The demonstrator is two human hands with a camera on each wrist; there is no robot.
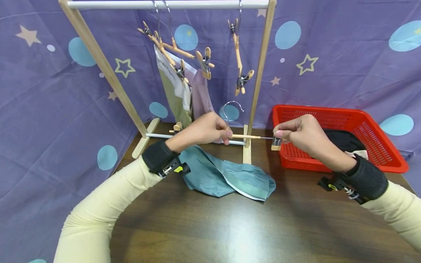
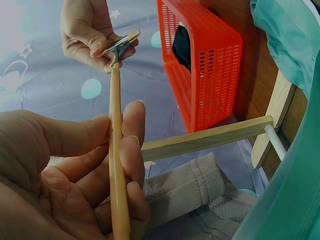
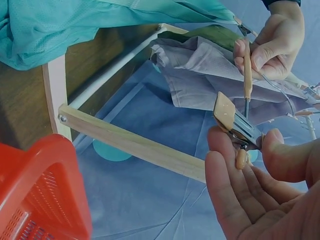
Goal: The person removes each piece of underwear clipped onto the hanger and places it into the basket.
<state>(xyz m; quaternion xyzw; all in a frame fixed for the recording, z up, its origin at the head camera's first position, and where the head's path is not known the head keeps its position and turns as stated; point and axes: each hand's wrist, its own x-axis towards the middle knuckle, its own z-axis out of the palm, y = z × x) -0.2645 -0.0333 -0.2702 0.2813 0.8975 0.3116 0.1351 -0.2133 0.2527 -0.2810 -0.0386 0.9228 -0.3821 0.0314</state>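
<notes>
My left hand (image 1: 210, 128) holds the wooden bar of a clip hanger (image 2: 115, 150) between thumb and fingers, its metal hook rising above. At the hanger's right end my right hand (image 1: 300, 133) pinches a wood-and-metal clip (image 3: 240, 125); a thin metal rod shows between bar and clip. A teal garment (image 1: 227, 175) drapes below the hanger onto the brown table. In the right wrist view its edge meets the hanger's other clip (image 3: 244, 30), beyond the left hand. The clip in the right hand has no cloth in it.
A wooden rack with a white top rail (image 1: 197, 4) stands behind. On it hang several clip hangers, a white-and-olive garment (image 1: 174, 84) and a mauve garment (image 1: 200, 91). A red basket (image 1: 342, 109) with dark cloth (image 1: 343, 140) inside sits at right.
</notes>
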